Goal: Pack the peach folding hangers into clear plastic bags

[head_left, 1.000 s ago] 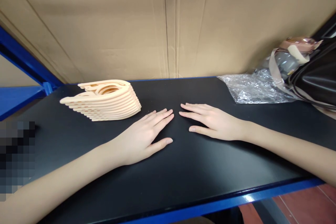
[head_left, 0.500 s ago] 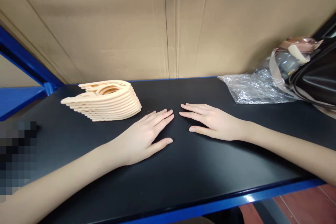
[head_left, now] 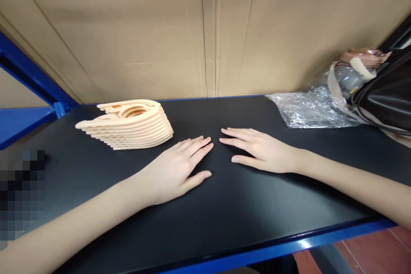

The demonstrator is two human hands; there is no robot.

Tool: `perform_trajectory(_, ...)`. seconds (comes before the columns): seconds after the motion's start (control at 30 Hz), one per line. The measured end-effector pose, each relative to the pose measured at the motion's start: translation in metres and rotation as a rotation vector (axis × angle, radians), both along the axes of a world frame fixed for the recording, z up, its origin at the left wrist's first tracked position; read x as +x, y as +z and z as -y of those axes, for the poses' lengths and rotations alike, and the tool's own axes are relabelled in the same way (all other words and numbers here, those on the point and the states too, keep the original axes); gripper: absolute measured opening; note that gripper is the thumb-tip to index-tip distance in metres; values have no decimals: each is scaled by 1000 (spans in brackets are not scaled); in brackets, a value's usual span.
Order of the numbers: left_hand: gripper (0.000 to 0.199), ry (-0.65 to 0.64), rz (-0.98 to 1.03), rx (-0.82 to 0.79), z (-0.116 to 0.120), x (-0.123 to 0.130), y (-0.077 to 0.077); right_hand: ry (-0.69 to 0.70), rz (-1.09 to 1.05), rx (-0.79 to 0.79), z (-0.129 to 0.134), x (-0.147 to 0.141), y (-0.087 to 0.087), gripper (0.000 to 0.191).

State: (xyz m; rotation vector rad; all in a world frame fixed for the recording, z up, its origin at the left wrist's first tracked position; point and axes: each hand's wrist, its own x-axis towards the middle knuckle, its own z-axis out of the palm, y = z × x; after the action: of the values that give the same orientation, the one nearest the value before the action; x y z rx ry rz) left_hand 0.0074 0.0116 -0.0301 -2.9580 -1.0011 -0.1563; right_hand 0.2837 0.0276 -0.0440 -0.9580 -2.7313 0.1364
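Note:
My left hand (head_left: 180,169) lies palm down on the black tabletop (head_left: 205,231), its fingers stretched out and the thumb apart. Opposite it, my right hand (head_left: 257,150) also rests flat, fingertips pointing left towards the left hand with a small gap between the two. Neither hand holds anything. Just beyond my left hand stands a neat stack of cream-coloured plastic clothes hangers (head_left: 135,126), or pieces shaped much like them, with curved openings in the top one. The stack is close to the left fingers but apart from them.
Crinkled clear plastic wrap (head_left: 308,111) lies at the back right. Behind it are a clear bottle with a pinkish lid (head_left: 362,58) and strap, and a black bag (head_left: 388,90). Cardboard (head_left: 144,30) walls off the back. A blue metal frame (head_left: 35,79) rises at the left.
The whole view has shifted very slightly. Both hands stay flat in nearly the same place, and the cream stack has not moved on the table.

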Motion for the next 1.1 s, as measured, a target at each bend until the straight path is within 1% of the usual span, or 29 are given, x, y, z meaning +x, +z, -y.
perform_trajectory(0.23,58,0,-50,30,1,-1,1,4,28,21,2,-2,0,55)
perform_trajectory(0.3,58,-2,-48,32,1,-1,1,-8,44,59,0,-1,0,54)
perform_trajectory(0.33,58,-2,-43,31,1,-1,1,-40,55,98,-3,0,0,53)
perform_trajectory(0.4,57,0,-31,29,0,-1,0,-180,89,225,-10,8,4,53)
perform_trajectory(0.47,57,1,-26,24,0,-1,0,-406,147,370,-19,20,11,54)
perform_trajectory(0.53,57,0,-31,22,0,-2,0,-653,235,435,-28,37,19,54)
perform_trajectory(0.6,57,1,-32,20,0,-2,0,-849,358,395,-34,52,26,53)
perform_trajectory(0.67,56,4,-18,13,0,-2,-1,-966,474,293,-38,62,32,49)
perform_trajectory(0.7,56,5,-5,6,0,-2,-1,-1000,513,249,-39,65,33,46)
perform_trajectory(0.77,55,5,18,-4,-1,-3,-1,-1031,546,203,-40,67,34,39)
perform_trajectory(0.83,55,4,23,-2,-1,-3,-1,-1037,551,204,-40,65,34,34)
perform_trajectory(1.0,56,1,-22,9,-1,-2,-1,-1056,536,238,-36,58,40,33)
perform_trajectory(1.1,56,0,-10,8,-1,-2,0,-1068,511,300,-29,53,46,34)
